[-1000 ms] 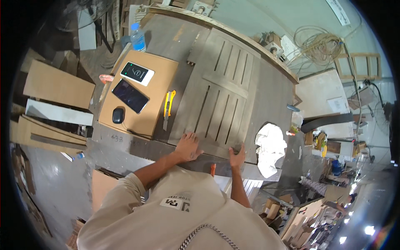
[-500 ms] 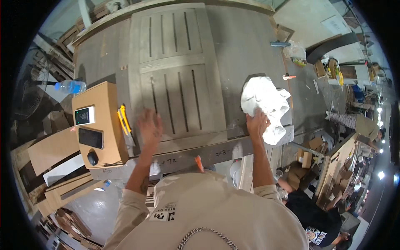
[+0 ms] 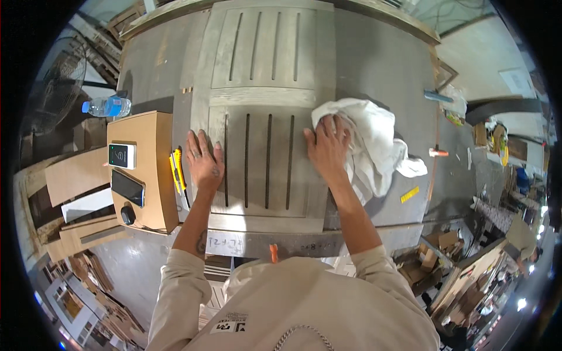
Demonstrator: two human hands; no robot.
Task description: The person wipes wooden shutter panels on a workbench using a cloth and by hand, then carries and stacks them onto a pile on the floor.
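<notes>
A grey-brown slatted wooden door (image 3: 262,96) is laid flat on a workbench (image 3: 386,64), running from the top of the frame down to the bench's near edge at lower center. The left hand (image 3: 204,167) is rested palm-down on the door's left border, its fingers spread apart and clamped on nothing. The right hand (image 3: 329,149) is placed at the door's right border, its fingertips pressed into a rumpled white cloth (image 3: 374,137) and its thumb held apart; whether the cloth is firmly pinched cannot be told. Part of the cloth is draped over the door's right edge, the rest spread on the bench at center right.

Just left of the door, a yellow cutter (image 3: 177,167) is set beside the left hand — close enough for a finger to be nicked, should the hand be slid sideways and the blade be out, which cannot be made out. The cloth could be snagged on the door's edge or slots if dragged loosely, and grit caught beneath it could leave the surface scratched. At left, a cardboard box (image 3: 153,169) is topped by a dark phone (image 3: 127,188) and a white device (image 3: 122,156) — both liable to be knocked off by a wide elbow. A water bottle (image 3: 108,107) is seen lying at upper left.
</notes>
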